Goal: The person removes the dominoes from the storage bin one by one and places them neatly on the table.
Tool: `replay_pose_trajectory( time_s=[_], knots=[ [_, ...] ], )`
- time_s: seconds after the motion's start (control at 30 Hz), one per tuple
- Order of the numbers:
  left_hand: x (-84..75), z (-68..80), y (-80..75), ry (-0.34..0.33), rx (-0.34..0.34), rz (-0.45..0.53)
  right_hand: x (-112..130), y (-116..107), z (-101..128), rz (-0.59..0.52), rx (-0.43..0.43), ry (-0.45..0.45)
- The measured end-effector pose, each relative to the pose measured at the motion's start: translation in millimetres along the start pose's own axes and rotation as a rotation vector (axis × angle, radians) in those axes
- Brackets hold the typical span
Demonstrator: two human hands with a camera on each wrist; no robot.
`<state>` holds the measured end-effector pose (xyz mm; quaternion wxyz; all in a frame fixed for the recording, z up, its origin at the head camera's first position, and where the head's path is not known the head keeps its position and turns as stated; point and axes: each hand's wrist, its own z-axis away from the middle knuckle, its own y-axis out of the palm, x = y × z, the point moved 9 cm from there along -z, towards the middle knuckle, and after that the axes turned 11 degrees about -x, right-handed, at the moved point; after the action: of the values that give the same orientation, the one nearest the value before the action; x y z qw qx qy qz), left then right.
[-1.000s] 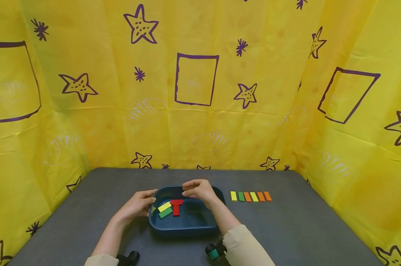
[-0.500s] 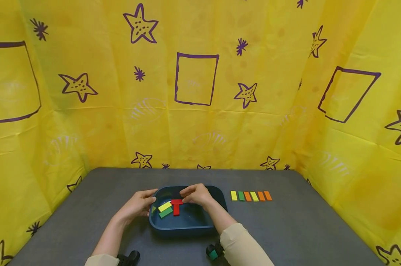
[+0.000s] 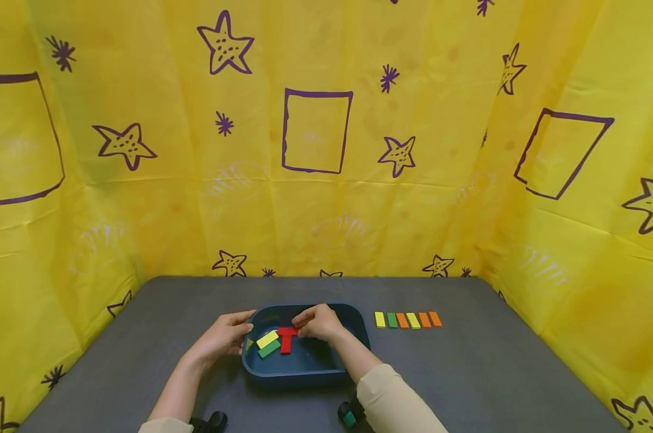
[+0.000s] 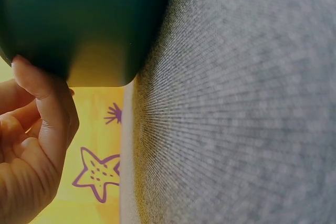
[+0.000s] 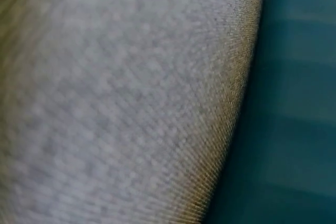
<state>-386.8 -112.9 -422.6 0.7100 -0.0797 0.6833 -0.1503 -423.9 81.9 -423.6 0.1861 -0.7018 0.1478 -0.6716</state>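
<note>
A dark blue tray [image 3: 299,378] stands on the table, with my left hand [image 3: 223,334] holding its left end at the rim. In the left wrist view, bent fingers of the left hand [image 4: 39,124] meet the tray's outer wall [image 4: 89,24]. My right hand [image 3: 322,323] reaches inside the tray, thumb and fingers pinching the right end of a red block [image 3: 287,331]. A second red block [image 3: 285,345] lies below it, forming a T. To their left lie a yellow block [image 3: 267,339] and a green block [image 3: 269,349]. The right wrist view shows neither hand nor blocks.
Right of the tray, a row of yellow [image 3: 379,319], green [image 3: 392,320] and orange blocks [image 3: 435,319] lies on the grey table [image 3: 478,361]. A yellow curtain [image 3: 315,228] surrounds the table's back and sides.
My right hand has lowered into the tray and moved slightly left, its fingertips coming to the upper red block. The left hand has stayed at the tray's left end.
</note>
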Motion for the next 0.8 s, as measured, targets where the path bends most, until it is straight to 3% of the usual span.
replay_pose_trajectory(
  time_s=[0.3,0.8],
  knots=[
    [-0.1,0.0,0.7,0.011,0.012,0.006,-2.2,-4.4,-0.5,0.014,-0.085,0.014],
    [0.5,-2.1,2.5,0.011,0.038,0.026,-6.9,-3.5,-0.7,0.079,-0.142,-0.022]
  ],
)
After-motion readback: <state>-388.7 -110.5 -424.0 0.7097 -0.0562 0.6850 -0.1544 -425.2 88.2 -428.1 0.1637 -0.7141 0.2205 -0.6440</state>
